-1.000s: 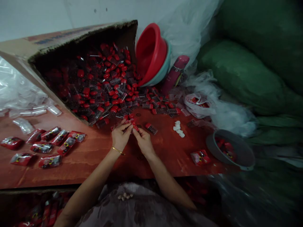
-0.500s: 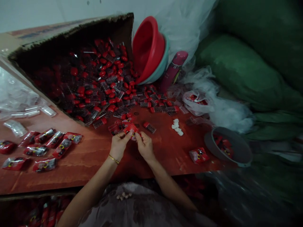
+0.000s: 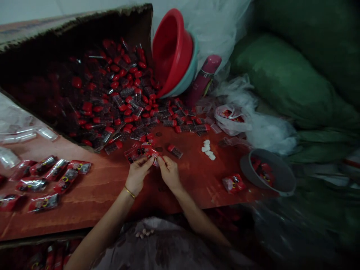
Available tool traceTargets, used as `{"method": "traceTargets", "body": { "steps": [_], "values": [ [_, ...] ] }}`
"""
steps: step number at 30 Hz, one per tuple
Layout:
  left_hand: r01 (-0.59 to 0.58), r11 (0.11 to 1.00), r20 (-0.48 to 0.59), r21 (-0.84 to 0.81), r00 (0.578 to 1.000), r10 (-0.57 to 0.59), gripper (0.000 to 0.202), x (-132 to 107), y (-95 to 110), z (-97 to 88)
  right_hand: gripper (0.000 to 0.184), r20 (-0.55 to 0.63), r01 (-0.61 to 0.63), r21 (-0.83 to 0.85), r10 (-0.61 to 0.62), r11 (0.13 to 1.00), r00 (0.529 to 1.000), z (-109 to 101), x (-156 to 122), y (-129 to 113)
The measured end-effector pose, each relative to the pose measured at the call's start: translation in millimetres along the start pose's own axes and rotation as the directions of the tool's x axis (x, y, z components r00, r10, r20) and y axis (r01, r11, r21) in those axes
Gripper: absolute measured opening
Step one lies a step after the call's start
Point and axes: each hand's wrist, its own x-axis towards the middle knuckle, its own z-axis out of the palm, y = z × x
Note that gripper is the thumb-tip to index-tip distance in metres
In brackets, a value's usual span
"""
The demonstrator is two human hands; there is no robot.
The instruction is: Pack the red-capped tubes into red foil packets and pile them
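My left hand (image 3: 137,175), with a gold bracelet at the wrist, pinches the near edge of a small red printed plastic packet (image 3: 153,151). My right hand (image 3: 170,174) pinches the same packet from the other side, the fingertips of both hands almost meeting. Whether anything is inside the packet is hidden by my fingers. More red packets (image 3: 131,153) lie flat just beyond my left hand. To the right of the held packet rests a small clear container with a red cap (image 3: 175,151), filled with dark bits.
A tipped carton (image 3: 75,23) spills many red-capped containers (image 3: 123,93) onto the table. Filled packets (image 3: 45,202) lie at left. Rightward are white pieces (image 3: 208,150), one packet (image 3: 233,183) and a grey bowl (image 3: 284,176). Behind stand a red basin (image 3: 168,48) and a pink flask (image 3: 204,78).
The view has shifted a little, so most things sit slightly further left. Both hands keep their pinch on the red packet, with only small finger movement.
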Motion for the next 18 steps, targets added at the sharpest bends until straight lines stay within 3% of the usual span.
{"method": "traceTargets", "body": {
  "steps": [5,8,11,13,15,18],
  "values": [
    [0.099,0.993,-0.013,-0.062,0.995,-0.1,0.038,7.6,0.6,-5.7,0.041,0.027,0.006,-0.045,-0.005,0.999,1.0,-5.7,0.8,5.6],
    [0.103,0.99,-0.029,-0.098,0.994,-0.106,0.036,12.2,5.9,-11.5,0.04,-0.025,0.052,-0.219,-0.059,0.974,0.998,-24.5,12.8,16.7],
    [0.079,0.989,-0.044,-0.124,0.995,-0.085,0.037,13.6,10.2,-13.9,0.038,-0.064,-0.008,-0.574,-0.035,0.819,0.997,-45.3,28.3,34.9],
    [0.058,0.989,-0.048,-0.139,0.997,-0.065,0.04,12.7,10.6,-12.8,0.038,-0.053,-0.046,-0.69,0.012,0.722,0.999,-53.0,33.5,46.6],
    [0.049,0.987,-0.047,-0.151,0.997,-0.056,0.043,11.0,9.6,-10.9,0.031,-0.012,-0.015,-0.711,0.01,0.703,1.0,-54.7,32.6,54.4],
    [0.029,0.987,-0.045,-0.156,0.998,-0.036,0.044,9.0,8.1,-10.3,0.023,0.027,0.048,-0.632,-0.039,0.774,0.999,-52.0,22.8,56.1]
  ]
}}
